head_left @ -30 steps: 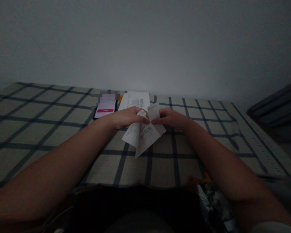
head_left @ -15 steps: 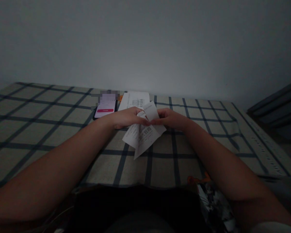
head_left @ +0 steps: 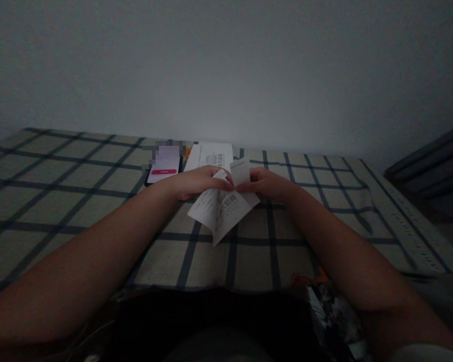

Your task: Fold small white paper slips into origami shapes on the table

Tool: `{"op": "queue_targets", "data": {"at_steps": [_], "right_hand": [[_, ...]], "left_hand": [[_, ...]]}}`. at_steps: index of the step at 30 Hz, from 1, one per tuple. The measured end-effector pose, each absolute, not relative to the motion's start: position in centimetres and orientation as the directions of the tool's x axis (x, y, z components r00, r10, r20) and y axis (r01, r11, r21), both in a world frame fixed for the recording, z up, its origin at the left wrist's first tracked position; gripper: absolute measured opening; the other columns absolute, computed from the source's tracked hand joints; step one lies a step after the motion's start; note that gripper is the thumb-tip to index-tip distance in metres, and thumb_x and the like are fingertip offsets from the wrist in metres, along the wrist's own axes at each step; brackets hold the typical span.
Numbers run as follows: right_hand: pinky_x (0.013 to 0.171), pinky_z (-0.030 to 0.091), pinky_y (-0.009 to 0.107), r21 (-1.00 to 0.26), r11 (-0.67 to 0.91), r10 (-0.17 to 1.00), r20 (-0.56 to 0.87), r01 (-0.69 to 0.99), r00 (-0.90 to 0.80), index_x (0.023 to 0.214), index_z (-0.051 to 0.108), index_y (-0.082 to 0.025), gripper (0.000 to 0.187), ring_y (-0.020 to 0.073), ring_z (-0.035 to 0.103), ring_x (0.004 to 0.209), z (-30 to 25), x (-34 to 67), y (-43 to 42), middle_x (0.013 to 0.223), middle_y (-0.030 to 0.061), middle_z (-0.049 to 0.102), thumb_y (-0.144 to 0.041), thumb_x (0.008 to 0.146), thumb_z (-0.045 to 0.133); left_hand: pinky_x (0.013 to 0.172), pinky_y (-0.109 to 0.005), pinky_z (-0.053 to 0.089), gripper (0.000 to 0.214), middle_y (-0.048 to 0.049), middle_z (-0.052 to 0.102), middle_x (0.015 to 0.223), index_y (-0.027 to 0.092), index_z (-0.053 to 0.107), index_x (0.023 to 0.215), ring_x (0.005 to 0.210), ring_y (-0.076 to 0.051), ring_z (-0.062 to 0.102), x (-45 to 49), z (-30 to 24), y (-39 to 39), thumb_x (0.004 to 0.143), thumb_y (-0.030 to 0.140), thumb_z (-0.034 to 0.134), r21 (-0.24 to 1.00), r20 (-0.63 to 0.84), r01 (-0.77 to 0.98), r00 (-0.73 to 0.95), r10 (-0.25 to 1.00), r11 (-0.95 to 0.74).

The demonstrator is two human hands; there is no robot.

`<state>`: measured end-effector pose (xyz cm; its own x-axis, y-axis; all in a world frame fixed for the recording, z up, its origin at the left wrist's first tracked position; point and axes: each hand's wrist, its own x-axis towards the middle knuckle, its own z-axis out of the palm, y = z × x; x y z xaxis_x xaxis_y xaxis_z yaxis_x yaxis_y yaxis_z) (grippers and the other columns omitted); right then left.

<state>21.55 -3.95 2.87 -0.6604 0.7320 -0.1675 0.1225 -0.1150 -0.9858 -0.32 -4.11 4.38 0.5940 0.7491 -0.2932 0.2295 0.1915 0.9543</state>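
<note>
My left hand (head_left: 196, 182) and my right hand (head_left: 266, 183) meet at the middle of a checked cloth (head_left: 98, 211). Both pinch a white printed paper slip (head_left: 221, 211) at its upper part. The slip's lower corner hangs toward me, just above the cloth. A short flap of the slip stands up between my fingertips. Both hands are closed on the paper.
A phone (head_left: 165, 165) with a lit screen lies behind my left hand. A larger white printed sheet (head_left: 210, 155) lies beside it, near the pale wall. A dark striped fabric (head_left: 430, 171) sits at the far right. A patterned item (head_left: 324, 296) lies near my right elbow.
The hanging part of the slip has flattened and shifted slightly left. The upright flap between my fingertips has changed its tilt. My hands have stayed in place.
</note>
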Motion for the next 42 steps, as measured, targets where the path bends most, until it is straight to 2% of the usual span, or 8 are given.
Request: {"op": "queue_targets", "data": {"at_steps": [5, 9, 14, 19, 24, 30, 36, 42], "right_hand": [[0.074, 0.057, 0.032, -0.987, -0.157, 0.816, -0.108, -0.037, -0.568, 0.099, 0.068, -0.017, 0.034, 0.0187, 0.069, 0.081, 2.6, 21.7, -3.6, 0.099, 0.0064, 0.074, -0.026, 0.068, 0.079], [0.073, 0.056, 0.031, -0.982, -0.111, 0.884, -0.027, -0.154, -0.466, 0.098, 0.066, -0.016, 0.034, 0.018, 0.068, 0.077, 2.5, 21.6, -3.2, 0.093, 0.0066, 0.073, -0.03, 0.07, 0.077], [0.079, 0.054, 0.034, -0.982, -0.017, 0.906, 0.064, -0.188, -0.419, 0.102, 0.065, -0.016, 0.038, 0.0196, 0.068, 0.084, 2.3, 21.5, -2.8, 0.096, 0.0074, 0.073, -0.036, 0.072, 0.076], [0.078, 0.053, 0.031, -0.988, 0.016, 0.89, 0.083, -0.151, -0.449, 0.099, 0.067, -0.016, 0.038, 0.0165, 0.067, 0.08, 2.1, 21.4, -2.8, 0.093, 0.0049, 0.073, -0.038, 0.071, 0.079], [0.075, 0.052, 0.029, -0.998, 0.043, 0.892, 0.06, -0.049, -0.447, 0.098, 0.069, -0.015, 0.038, 0.0154, 0.066, 0.08, 2.0, 21.4, -2.8, 0.096, 0.0055, 0.073, -0.038, 0.069, 0.08], [0.079, 0.053, 0.031, -0.998, 0.025, 0.888, 0.045, -0.05, -0.459, 0.104, 0.069, -0.016, 0.042, 0.0172, 0.067, 0.086, 1.5, 21.5, -2.7, 0.103, 0.0073, 0.072, -0.038, 0.07, 0.08], [0.078, 0.054, 0.031, -0.999, 0.053, 0.887, 0.043, 0.009, -0.46, 0.101, 0.069, -0.015, 0.039, 0.0176, 0.066, 0.087, 2.2, 21.2, -3.2, 0.101, 0.0075, 0.073, -0.038, 0.071, 0.079], [0.076, 0.054, 0.03, -1.0, -0.006, 0.864, 0.002, -0.014, -0.503, 0.101, 0.07, -0.017, 0.037, 0.0171, 0.067, 0.087, 2.2, 21.2, -3.4, 0.103, 0.007, 0.073, -0.036, 0.071, 0.08]], "left_hand": [[0.063, -0.03, 0.052, 0.03, -0.005, 0.071, 0.083, 0.018, 0.067, 0.1, 0.071, -0.021, 0.068, -0.3, 4.4, -3.1, 0.073, 0.03, 0.071, 0.965, -0.168, -0.091, 0.513, 0.842, 0.248], [0.063, -0.032, 0.052, 0.037, -0.0088, 0.07, 0.086, 0.013, 0.067, 0.099, 0.07, -0.021, 0.066, -0.8, 4.2, -1.4, 0.082, 0.045, 0.057, 0.921, -0.069, -0.329, 0.387, 0.92, 0.207], [0.066, -0.028, 0.049, 0.031, -0.0067, 0.07, 0.093, 0.016, 0.07, 0.097, 0.076, -0.018, 0.064, -0.4, 3.4, -1.4, 0.076, 0.039, 0.069, 0.972, -0.024, -0.207, 0.369, 0.929, 0.108], [0.074, -0.027, 0.047, 0.042, -0.0057, 0.069, 0.097, 0.018, 0.068, 0.11, 0.081, -0.015, 0.063, -0.1, 3.3, -2.6, 0.073, 0.034, 0.078, 0.993, -0.028, -0.083, 0.526, 0.85, 0.084], [0.074, -0.028, 0.051, 0.034, -0.0076, 0.071, 0.094, 0.015, 0.066, 0.103, 0.081, -0.017, 0.066, -0.2, 3.9, -3.0, 0.073, 0.026, 0.077, 0.991, -0.092, -0.024, 0.581, 0.809, 0.13], [0.08, -0.032, 0.055, 0.043, -0.0069, 0.073, 0.098, 0.018, 0.062, 0.117, 0.082, -0.018, 0.069, -0.1, 4.1, -3.2, 0.074, 0.012, 0.068, 0.977, -0.131, -0.064, 0.569, 0.812, 0.203], [0.074, -0.029, 0.055, 0.025, -0.006, 0.074, 0.085, 0.015, 0.069, 0.1, 0.073, -0.016, 0.068, -0.2, 4.0, -3.3, 0.076, 0.019, 0.072, 0.974, -0.207, 0.042, 0.567, 0.797, 0.223], [0.072, -0.029, 0.055, 0.022, -0.0089, 0.075, 0.09, 0.014, 0.073, 0.092, 0.075, -0.017, 0.069, -0.4, 3.8, -3.3, 0.075, 0.028, 0.076, 0.978, -0.207, 0.106, 0.59, 0.78, 0.179]]}}
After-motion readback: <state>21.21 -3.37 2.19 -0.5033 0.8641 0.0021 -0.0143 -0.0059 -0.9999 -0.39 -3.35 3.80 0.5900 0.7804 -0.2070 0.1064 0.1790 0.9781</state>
